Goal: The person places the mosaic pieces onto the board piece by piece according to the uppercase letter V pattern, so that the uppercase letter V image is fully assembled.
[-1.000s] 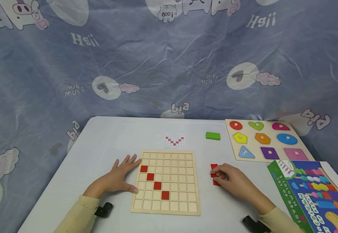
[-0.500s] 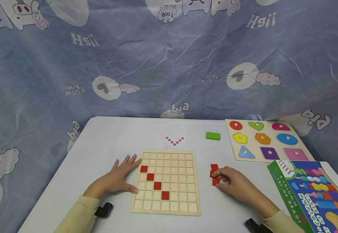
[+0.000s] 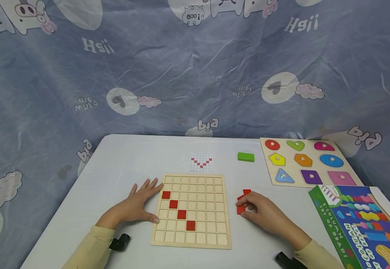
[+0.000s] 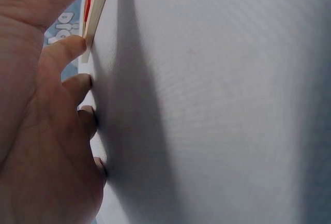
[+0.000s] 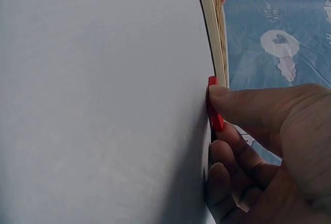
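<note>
from my head, i see my left hand (image 3: 135,206) spread wide, thumb and forefinger against the left edge of the grid board (image 3: 209,216). my right hand (image 3: 265,213), well to the board's right, pinches a red tile (image 3: 240,210) low over the white table (image 3: 134,160). at my left wrist, the fingers are splayed and grasp nothing, forefinger at the board's edge. at my right wrist, thumb and forefinger grip the tile's two ends, other fingers curled below.
</note>
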Demonstrator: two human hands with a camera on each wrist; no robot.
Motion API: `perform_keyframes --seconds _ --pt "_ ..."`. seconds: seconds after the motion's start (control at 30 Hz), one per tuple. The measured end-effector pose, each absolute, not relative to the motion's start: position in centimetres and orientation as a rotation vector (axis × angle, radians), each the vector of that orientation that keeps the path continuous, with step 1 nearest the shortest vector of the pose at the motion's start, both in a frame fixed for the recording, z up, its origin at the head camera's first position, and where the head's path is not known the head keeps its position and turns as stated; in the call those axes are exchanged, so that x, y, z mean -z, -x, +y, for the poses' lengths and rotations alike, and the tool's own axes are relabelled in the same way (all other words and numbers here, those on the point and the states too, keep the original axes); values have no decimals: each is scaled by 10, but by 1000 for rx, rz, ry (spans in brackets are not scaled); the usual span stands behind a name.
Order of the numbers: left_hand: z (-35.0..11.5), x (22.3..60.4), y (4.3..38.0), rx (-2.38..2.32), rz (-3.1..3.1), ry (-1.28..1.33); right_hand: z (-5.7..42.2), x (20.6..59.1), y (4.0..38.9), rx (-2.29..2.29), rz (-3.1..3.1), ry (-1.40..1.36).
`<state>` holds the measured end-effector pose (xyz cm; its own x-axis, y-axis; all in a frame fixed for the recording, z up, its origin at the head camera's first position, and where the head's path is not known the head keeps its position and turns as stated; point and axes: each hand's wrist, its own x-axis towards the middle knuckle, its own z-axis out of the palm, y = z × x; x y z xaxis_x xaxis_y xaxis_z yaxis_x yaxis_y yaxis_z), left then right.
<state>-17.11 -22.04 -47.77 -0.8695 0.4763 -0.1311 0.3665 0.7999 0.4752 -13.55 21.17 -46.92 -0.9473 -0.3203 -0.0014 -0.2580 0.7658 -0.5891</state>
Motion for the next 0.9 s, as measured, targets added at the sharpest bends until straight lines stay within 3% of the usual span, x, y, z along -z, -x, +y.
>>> perform_keyframes --seconds 0.9 --pt "-220 477 171 -647 2742 -650 205 467 134 985 2826 541"
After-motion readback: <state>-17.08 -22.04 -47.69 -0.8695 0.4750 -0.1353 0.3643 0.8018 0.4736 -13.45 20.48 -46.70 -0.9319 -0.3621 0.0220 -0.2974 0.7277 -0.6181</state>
